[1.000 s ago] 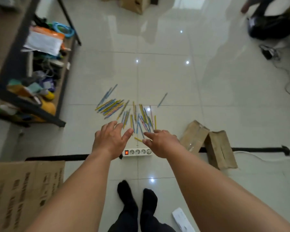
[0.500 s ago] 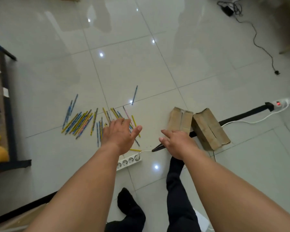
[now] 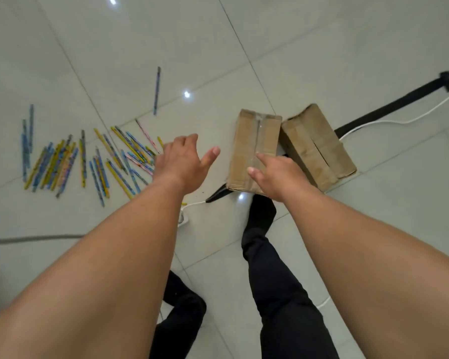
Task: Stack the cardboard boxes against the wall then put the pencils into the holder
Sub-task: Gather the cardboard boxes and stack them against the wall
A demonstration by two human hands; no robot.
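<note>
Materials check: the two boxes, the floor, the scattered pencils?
Left box and right box: brown corrugated cardboard, matte, seams sealed with glossy clear tape.
Floor: pale glazed tile, likely ceramic or porcelain; grout lines and mirror-like light spots.
Pencils: probably wood with printed blue, yellow and pink coating; core material cannot be confirmed.

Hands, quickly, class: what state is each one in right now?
Left hand: open, fingers spread, empty.
Right hand: open, empty, over the nearer cardboard box; contact cannot be told.

Pencils [image 3: 88,156] scattered at 9 o'clock on floor [image 3: 244,47]; two boxes [image 3: 254,149] side by side at 2 o'clock, touching.
</note>
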